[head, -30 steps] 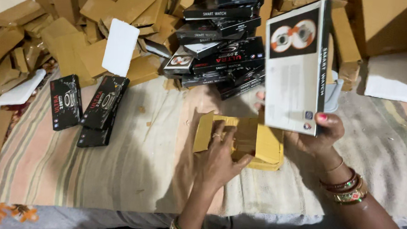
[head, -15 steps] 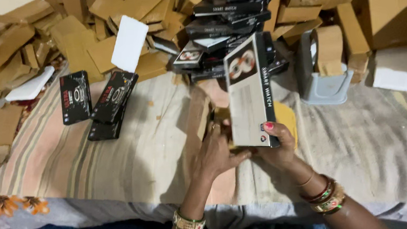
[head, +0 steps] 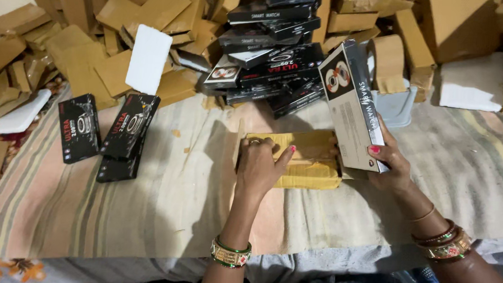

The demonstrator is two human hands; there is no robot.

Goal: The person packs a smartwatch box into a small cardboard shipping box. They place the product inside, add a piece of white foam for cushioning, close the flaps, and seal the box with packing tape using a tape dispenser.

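Observation:
My right hand (head: 389, 161) grips a tall white and black product box (head: 349, 106) by its lower end, holding it upright and tilted over the striped cloth (head: 174, 200). My left hand (head: 260, 166) rests palm down on a yellow cardboard box (head: 308, 161) that lies flat on the cloth just below the held box. The fingers of my left hand cover the yellow box's left part.
A heap of black product boxes (head: 268, 50) stands behind the yellow box. Three black boxes (head: 111, 134) lie at the left on the cloth. Brown cardboard pieces (head: 95, 53) and a white foam slab (head: 148, 58) pile up at the back. A grey tub (head: 397, 106) sits at the right.
The held box has shifted from the right toward the middle and tipped, now just above the yellow box. My left hand stays on the yellow box.

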